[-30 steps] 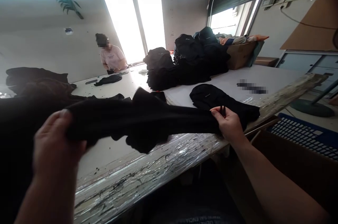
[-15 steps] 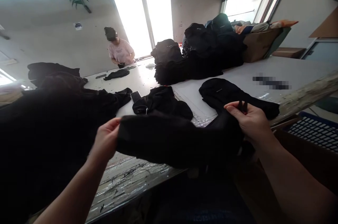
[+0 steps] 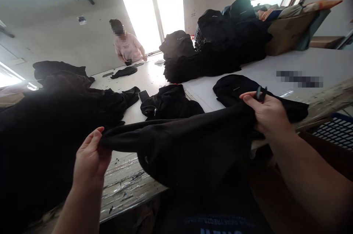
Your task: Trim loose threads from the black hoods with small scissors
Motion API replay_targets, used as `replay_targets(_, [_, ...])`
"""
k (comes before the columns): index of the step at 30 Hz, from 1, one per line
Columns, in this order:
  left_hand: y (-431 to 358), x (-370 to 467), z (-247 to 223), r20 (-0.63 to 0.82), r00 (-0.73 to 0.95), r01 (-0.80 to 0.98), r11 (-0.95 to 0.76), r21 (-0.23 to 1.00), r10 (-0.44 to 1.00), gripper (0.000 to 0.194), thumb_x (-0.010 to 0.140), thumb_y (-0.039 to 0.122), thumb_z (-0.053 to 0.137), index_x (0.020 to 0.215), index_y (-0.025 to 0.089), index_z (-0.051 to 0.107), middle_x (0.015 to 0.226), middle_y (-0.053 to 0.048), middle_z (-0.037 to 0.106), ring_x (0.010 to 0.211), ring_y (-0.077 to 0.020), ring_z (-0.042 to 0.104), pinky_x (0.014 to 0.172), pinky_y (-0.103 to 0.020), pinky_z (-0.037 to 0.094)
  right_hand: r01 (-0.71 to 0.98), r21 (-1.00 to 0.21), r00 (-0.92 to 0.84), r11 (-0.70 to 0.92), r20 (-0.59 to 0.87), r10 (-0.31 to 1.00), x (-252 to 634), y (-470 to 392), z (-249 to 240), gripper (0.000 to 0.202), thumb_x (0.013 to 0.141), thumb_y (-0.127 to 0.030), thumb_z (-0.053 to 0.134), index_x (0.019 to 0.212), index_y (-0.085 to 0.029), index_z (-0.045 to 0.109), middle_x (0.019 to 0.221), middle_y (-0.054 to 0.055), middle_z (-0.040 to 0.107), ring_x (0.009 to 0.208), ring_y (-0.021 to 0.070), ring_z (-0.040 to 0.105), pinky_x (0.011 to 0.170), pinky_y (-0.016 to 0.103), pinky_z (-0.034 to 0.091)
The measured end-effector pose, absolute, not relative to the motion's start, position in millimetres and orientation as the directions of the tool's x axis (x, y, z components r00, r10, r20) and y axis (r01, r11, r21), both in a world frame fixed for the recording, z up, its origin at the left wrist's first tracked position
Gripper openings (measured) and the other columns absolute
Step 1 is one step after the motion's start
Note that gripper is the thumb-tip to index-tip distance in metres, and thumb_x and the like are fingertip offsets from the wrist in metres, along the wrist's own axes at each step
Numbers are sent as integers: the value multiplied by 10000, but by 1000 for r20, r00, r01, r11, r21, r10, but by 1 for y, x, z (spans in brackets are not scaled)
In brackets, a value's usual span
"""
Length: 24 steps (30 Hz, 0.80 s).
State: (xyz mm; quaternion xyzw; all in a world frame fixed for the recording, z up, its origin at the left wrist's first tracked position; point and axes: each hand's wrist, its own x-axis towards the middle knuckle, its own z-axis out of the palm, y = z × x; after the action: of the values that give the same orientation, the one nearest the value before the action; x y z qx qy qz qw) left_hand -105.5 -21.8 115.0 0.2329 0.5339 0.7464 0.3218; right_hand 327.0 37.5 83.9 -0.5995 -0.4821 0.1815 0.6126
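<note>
A black garment is stretched between my two hands above the table's near edge, its lower part hanging down toward me. My left hand pinches its narrow left end, thumb on top. My right hand grips the upper right edge with thumb and forefinger. Small dark snips also sit in the right hand, tips pointing up past the fingers. Behind that hand lies a folded black garment with a small light mark. Another crumpled black garment lies beyond the stretched cloth.
A large heap of black cloth fills the left side. Black garments stand in a tall stack at the back, beside a cardboard box. A phone lies on the white table. Across it stands a person. A blue crate is at right.
My left hand has moved left and down, and the garment is drawn out wider with more of it hanging. My right hand is slightly higher. The view has shifted a little.
</note>
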Motion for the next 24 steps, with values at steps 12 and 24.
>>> replay_targets(12, [-33, -115, 30, 185, -249, 761, 74, 645, 950, 301, 833, 414, 563, 1016, 214, 695, 974, -63, 721, 850, -229, 675, 779, -347, 524, 681, -632, -266, 371, 259, 929, 292, 31, 18, 162, 855, -310, 533, 916, -211, 645, 851, 43, 668, 706, 196, 640, 695, 324, 506])
replay_targets(24, [52, -46, -16, 232, 167, 766, -275, 581, 958, 194, 702, 127, 639, 860, 208, 717, 943, -72, 650, 966, -253, 593, 905, -432, 475, 647, -459, -474, 609, 384, 793, 274, 17, 0, 345, 741, 2, 390, 906, -219, 597, 919, 36, 609, 791, 167, 630, 686, 280, 514])
